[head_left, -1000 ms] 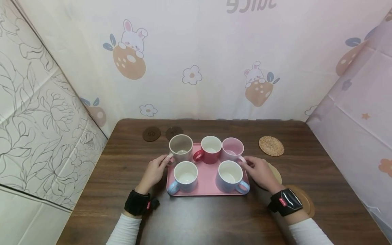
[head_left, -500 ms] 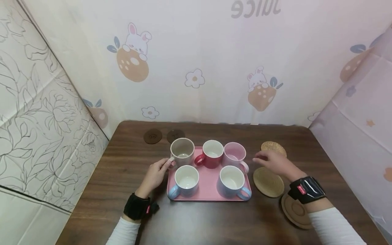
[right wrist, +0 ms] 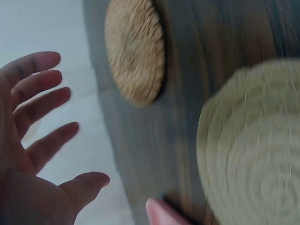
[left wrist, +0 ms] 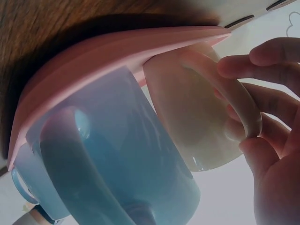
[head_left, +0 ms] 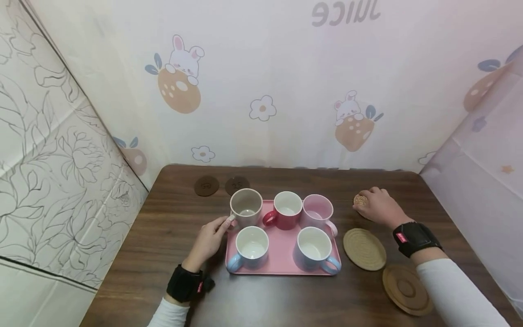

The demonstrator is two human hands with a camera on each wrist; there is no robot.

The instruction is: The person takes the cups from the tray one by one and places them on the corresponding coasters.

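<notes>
Here, five empty mugs (head_left: pixel 253 242) fill pink tray (head_left: pixel 282 245).

Beige mug (head_left: pixel 246 207): upright, empty, pale inside, standing at the far-left corner of the pink tray (head_left: pixel 282 245), handle turned left beyond the tray's edge and pinched there by fingers. Woven straw coaster (head_left: pixel 361 200): round, tan, flat on the dark wood to the right of the tray, mostly hidden under a hand in the head view.
</notes>
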